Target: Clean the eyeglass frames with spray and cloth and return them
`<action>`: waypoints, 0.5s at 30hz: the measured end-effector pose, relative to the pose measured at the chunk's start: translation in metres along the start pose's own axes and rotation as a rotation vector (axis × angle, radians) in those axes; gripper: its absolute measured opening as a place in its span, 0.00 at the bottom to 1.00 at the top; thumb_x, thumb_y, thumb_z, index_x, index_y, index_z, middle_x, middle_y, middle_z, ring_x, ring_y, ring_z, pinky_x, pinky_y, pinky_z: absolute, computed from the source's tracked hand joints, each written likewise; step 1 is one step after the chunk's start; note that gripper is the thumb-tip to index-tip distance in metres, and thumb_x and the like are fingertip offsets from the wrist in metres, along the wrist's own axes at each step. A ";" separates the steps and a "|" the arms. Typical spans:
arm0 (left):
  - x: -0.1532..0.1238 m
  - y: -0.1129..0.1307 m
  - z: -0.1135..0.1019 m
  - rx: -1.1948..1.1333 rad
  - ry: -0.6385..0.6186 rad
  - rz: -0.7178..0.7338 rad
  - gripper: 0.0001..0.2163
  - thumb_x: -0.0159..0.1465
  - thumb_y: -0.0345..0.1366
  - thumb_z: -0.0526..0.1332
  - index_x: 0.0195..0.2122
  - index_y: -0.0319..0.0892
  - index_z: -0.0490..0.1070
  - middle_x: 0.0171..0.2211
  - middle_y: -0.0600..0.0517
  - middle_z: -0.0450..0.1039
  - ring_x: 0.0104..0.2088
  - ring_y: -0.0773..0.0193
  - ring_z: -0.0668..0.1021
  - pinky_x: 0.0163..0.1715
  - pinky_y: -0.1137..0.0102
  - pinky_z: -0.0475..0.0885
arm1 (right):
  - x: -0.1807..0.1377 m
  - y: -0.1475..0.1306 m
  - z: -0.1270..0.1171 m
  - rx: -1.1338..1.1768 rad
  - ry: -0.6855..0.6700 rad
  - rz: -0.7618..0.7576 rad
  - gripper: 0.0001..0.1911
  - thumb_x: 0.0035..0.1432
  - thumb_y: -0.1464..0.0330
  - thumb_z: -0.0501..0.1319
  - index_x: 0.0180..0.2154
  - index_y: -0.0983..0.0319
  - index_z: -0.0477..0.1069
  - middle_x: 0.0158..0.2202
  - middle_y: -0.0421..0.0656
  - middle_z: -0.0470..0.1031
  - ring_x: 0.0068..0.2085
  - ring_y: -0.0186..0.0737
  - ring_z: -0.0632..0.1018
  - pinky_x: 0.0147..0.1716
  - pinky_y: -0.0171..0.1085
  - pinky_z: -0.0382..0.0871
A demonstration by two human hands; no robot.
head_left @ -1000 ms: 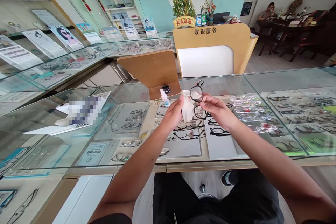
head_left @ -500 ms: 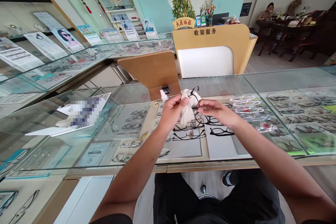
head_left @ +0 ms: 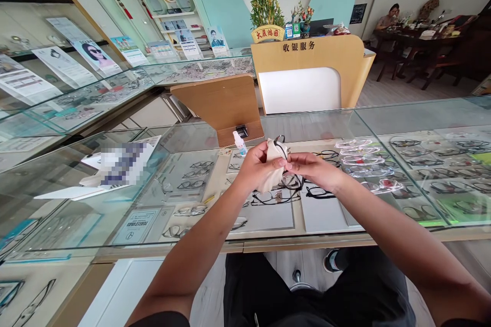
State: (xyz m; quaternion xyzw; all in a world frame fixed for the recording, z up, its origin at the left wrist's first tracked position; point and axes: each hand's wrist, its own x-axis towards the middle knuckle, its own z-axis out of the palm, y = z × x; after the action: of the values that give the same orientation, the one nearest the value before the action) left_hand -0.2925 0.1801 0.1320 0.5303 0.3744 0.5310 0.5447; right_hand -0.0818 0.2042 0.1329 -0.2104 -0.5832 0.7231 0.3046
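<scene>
In the head view, my left hand (head_left: 256, 167) is closed on a pale cleaning cloth (head_left: 273, 163), which is wrapped over part of a pair of dark-framed eyeglasses (head_left: 281, 147). My right hand (head_left: 315, 169) pinches the glasses' frame from the other side, its fingertips meeting my left thumb. One curved end of the frame rises above the cloth. Both hands are above the glass counter, and the lens under the cloth is hidden. Just beyond my left hand stands a small white spray bottle (head_left: 240, 144).
Under the counter glass (head_left: 215, 232) lie rows of eyeglasses, with clear-framed pairs (head_left: 362, 157) to the right. A brown board (head_left: 222, 102) stands behind the bottle. An open white box (head_left: 123, 166) rests at left. Farther back is a wooden desk (head_left: 356, 61); a person (head_left: 389, 19) sits far right.
My hands have come closer together, and my right fingertips now meet my left thumb at the frame. The cloth and glasses have turned, and more of the spray bottle shows.
</scene>
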 end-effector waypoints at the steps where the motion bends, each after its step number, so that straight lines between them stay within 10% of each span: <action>1: -0.001 0.000 0.002 -0.007 0.014 0.005 0.26 0.49 0.47 0.86 0.39 0.41 0.77 0.32 0.54 0.78 0.29 0.66 0.77 0.31 0.72 0.73 | 0.000 0.002 0.002 0.024 -0.009 0.004 0.23 0.56 0.49 0.79 0.39 0.60 0.83 0.39 0.42 0.80 0.44 0.42 0.78 0.56 0.45 0.70; 9: 0.000 -0.004 -0.004 0.050 -0.002 0.085 0.22 0.66 0.58 0.73 0.44 0.42 0.81 0.35 0.52 0.77 0.33 0.65 0.76 0.35 0.71 0.73 | 0.001 -0.002 0.003 0.214 0.057 0.022 0.20 0.53 0.53 0.82 0.35 0.61 0.83 0.37 0.41 0.80 0.41 0.39 0.78 0.49 0.40 0.73; 15: -0.002 0.004 -0.004 0.100 -0.025 0.052 0.22 0.59 0.51 0.81 0.45 0.41 0.82 0.38 0.50 0.80 0.36 0.64 0.78 0.36 0.72 0.75 | 0.001 -0.005 0.000 0.201 0.048 0.019 0.20 0.51 0.54 0.83 0.32 0.61 0.82 0.35 0.40 0.78 0.40 0.37 0.76 0.46 0.38 0.72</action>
State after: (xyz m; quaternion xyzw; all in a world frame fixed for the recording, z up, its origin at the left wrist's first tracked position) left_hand -0.2977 0.1785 0.1346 0.5730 0.3797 0.5191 0.5080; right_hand -0.0816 0.2050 0.1380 -0.2015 -0.4980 0.7756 0.3313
